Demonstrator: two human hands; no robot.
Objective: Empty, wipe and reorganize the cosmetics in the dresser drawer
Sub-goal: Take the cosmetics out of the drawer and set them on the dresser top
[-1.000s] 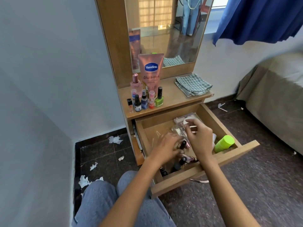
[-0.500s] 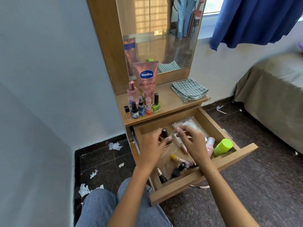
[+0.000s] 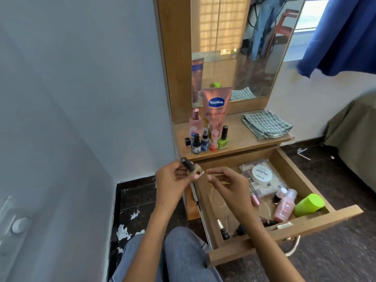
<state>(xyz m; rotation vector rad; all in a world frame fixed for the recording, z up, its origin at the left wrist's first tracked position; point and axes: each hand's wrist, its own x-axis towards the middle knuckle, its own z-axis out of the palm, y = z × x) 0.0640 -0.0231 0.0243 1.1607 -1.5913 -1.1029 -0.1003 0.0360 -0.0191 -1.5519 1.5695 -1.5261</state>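
My left hand (image 3: 173,180) grips a small nail polish bottle (image 3: 192,168), beige glass with a black cap, fingers curled round it and thumb across its front; it is tilted, cap pointing up and away from me, held above the drawer's (image 3: 284,231) back left corner. My right hand (image 3: 230,186) hovers just beside the bottle, over the drawer, fingers bent with thumb and forefinger drawn near each other; I cannot tell whether they pinch anything.

Inside the drawer, a round white jar (image 3: 261,174) lies on a clear pouch of small items toward the back. A pink bottle (image 3: 284,206) and a lime green cap (image 3: 309,204) lie near the drawer's front right corner, and a dark tube (image 3: 222,228) lies near its front left.

Above the drawer, on the dresser top (image 3: 240,142), stand a pink Vaseline tube (image 3: 216,108), a green nail polish (image 3: 223,138), several little bottles beside it, and a folded checked cloth (image 3: 266,127).
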